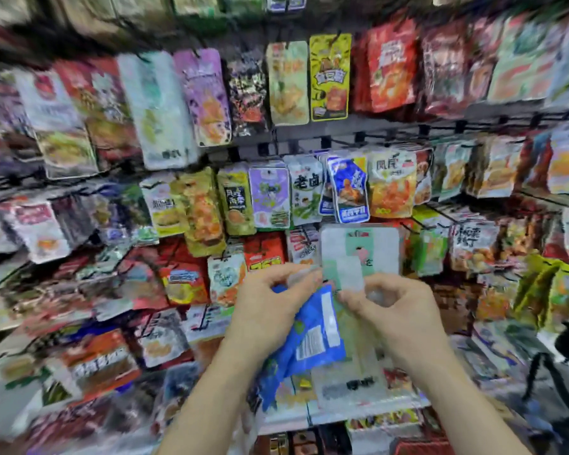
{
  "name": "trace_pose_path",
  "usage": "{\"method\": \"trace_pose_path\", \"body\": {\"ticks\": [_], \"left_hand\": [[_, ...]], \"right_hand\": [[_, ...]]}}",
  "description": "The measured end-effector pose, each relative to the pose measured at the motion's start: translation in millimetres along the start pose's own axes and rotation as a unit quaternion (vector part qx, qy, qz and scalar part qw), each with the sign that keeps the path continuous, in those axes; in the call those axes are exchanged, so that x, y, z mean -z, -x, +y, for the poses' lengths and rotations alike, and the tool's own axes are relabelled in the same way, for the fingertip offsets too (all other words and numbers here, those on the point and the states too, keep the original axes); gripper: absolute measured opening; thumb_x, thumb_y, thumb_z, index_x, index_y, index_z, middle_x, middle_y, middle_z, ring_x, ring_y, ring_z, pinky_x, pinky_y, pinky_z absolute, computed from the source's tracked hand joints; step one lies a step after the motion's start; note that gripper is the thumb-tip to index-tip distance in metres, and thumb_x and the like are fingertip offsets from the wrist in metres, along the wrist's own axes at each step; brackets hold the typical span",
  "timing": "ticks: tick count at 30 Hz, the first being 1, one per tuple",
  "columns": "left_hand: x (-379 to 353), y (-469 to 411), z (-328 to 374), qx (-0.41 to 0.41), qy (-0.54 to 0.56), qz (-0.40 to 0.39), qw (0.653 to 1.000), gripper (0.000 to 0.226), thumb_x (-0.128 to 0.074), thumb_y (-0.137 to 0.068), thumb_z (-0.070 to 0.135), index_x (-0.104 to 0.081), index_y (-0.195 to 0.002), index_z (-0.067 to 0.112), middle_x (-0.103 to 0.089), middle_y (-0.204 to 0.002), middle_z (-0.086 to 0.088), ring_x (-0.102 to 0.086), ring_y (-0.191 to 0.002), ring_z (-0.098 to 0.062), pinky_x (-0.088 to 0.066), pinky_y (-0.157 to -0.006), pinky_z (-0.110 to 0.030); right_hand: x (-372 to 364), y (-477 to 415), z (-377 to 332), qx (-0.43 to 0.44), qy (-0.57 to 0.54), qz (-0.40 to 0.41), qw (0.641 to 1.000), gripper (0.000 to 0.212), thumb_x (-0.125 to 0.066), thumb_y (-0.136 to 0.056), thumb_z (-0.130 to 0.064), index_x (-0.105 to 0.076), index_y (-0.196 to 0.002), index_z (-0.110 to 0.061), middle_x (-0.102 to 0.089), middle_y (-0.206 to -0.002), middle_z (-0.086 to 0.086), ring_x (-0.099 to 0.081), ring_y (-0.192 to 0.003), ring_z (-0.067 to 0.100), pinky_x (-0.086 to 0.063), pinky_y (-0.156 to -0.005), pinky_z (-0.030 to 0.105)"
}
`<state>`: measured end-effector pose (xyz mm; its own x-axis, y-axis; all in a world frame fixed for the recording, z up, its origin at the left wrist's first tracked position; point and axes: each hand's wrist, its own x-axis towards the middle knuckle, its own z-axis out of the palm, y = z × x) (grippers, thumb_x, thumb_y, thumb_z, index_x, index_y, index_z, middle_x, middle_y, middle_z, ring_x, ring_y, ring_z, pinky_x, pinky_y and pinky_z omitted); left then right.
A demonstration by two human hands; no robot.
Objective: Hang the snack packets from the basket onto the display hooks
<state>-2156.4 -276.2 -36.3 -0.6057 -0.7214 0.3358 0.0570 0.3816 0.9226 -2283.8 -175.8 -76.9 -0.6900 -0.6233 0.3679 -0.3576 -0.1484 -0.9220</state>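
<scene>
Packets: You hold a shiny blue packet (pixel 312 326) with a white barcode patch, and a flat pale green packet (pixel 352 267), low in front of the full wall of hanging snacks (pixel 270 195).
Left hand (pixel 270 307): Your fingers are curled, pinching the blue packet.
Right hand (pixel 398 310): Your fingers pinch the pale green packet's bottom edge.
Arms: Both reach up and forward, hands close together.

The packet (pixel 309 336) by the left hand (pixel 270 310) is bright blue with a white barcode patch. The packet (pixel 358 254) raised above the right hand (pixel 398 310) is pale, perhaps white with a mint-green panel (too blurred to be sure). On the display, one hanging packet (pixel 329 77) is yellow with black print.
</scene>
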Motion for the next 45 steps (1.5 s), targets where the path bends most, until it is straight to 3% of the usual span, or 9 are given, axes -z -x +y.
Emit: {"method": "trace_pose_path", "body": {"ticks": [4,9,14,19,23,30,35,41,45], "left_hand": [[39.4,-6.3,1.3,0.009,0.045,0.003,0.999,0.006,-0.071,-0.083,0.006,-0.076,-0.080,0.004,-0.072,-0.069,0.002,-0.059,-0.060,0.001,-0.045,-0.057,-0.012],[99.2,-38.1,-5.2,-0.020,0.009,0.014,1.000,0.024,-0.075,-0.080,0.010,-0.071,-0.063,0.027,-0.067,-0.060,0.017,-0.056,-0.057,0.008,-0.043,-0.058,-0.010],[169.2,-75.4,-14.7,-0.044,-0.049,0.002,0.998,0.008,-0.075,-0.081,0.019,-0.075,-0.078,0.026,-0.072,-0.077,0.023,-0.060,-0.070,0.013,-0.042,-0.065,-0.004],[222.5,-112.6,-13.0,-0.075,-0.098,-0.024,0.992,0.010,-0.069,-0.086,0.027,-0.073,-0.081,0.033,-0.070,-0.083,0.028,-0.060,-0.081,0.014,-0.041,-0.069,-0.002],[256.5,-162.3,3.7,-0.107,-0.088,-0.024,0.990,0.009,-0.071,-0.084,0.036,-0.075,-0.078,0.030,-0.073,-0.079,0.017,-0.068,-0.082,-0.002,-0.052,-0.078,-0.023],[286.5,-253.4,66.0,-0.142,-0.039,0.056,0.988,0.024,-0.069,-0.087,0.015,-0.066,-0.064,0.023,-0.059,-0.050,0.015,-0.048,-0.047,0.005,-0.040,-0.054,-0.015],[286.3,-292.0,84.4,-0.136,-0.025,0.080,0.987,0.021,-0.069,-0.086,0.013,-0.069,-0.066,0.018,-0.064,-0.052,0.012,-0.054,-0.048,0.002,-0.045,-0.053,-0.014],[281.6,-316.0,84.1,-0.148,-0.067,0.139,0.977,0.008,-0.073,-0.081,0.021,-0.074,-0.074,0.021,-0.070,-0.068,0.009,-0.057,-0.060,-0.002,-0.046,-0.062,-0.020],[280.1,-317.3,77.3,-0.131,-0.087,0.140,0.978,0.006,-0.074,-0.080,0.026,-0.075,-0.076,0.023,-0.071,-0.072,0.008,-0.061,-0.058,-0.003,-0.045,-0.054,-0.018]], "right_hand": [[-34.9,-3.7,-19.0,0.026,0.025,-0.050,0.998,0.050,-0.069,-0.066,-0.062,-0.073,-0.074,-0.013,-0.069,-0.066,0.010,-0.053,-0.063,0.005,-0.046,-0.059,0.035],[-87.0,-25.3,-37.5,0.038,0.046,-0.007,0.998,0.019,-0.077,-0.073,-0.037,-0.074,-0.063,-0.022,-0.073,-0.069,-0.010,-0.060,-0.063,-0.005,-0.045,-0.062,0.014],[-143.3,-45.3,-61.6,0.108,0.061,-0.022,0.992,0.053,-0.077,-0.079,-0.010,-0.060,-0.119,-0.040,-0.055,-0.119,-0.039,-0.043,-0.113,-0.026,-0.029,-0.089,-0.006],[-188.9,-72.5,-82.9,0.135,0.043,-0.041,0.989,0.049,-0.073,-0.080,0.000,-0.065,-0.113,-0.034,-0.061,-0.116,-0.035,-0.047,-0.117,-0.019,-0.030,-0.091,-0.003],[-218.2,-107.6,-114.9,0.160,0.029,0.002,0.987,0.039,-0.074,-0.079,0.001,-0.069,-0.104,-0.029,-0.065,-0.105,-0.029,-0.054,-0.104,-0.021,-0.038,-0.090,0.002],[-215.0,-175.2,-156.6,0.214,0.054,0.108,0.969,0.022,-0.077,-0.079,-0.006,-0.070,-0.075,-0.027,-0.067,-0.087,-0.024,-0.059,-0.086,-0.017,-0.047,-0.087,0.012],[-202.8,-198.1,-165.9,0.219,0.061,0.085,0.970,0.036,-0.079,-0.076,-0.006,-0.069,-0.093,-0.035,-0.064,-0.099,-0.033,-0.058,-0.108,0.001,-0.047,-0.100,0.045],[-211.4,-225.1,-174.0,0.231,0.040,0.008,0.972,0.042,-0.074,-0.079,0.000,-0.069,-0.101,-0.035,-0.061,-0.120,-0.020,-0.057,-0.105,-0.008,-0.055,-0.084,0.026],[-226.4,-243.0,-172.1,0.215,0.050,-0.032,0.975,0.047,-0.073,-0.080,-0.004,-0.066,-0.110,-0.039,-0.056,-0.124,-0.025,-0.050,-0.122,-0.004,-0.047,-0.100,0.027]]}}
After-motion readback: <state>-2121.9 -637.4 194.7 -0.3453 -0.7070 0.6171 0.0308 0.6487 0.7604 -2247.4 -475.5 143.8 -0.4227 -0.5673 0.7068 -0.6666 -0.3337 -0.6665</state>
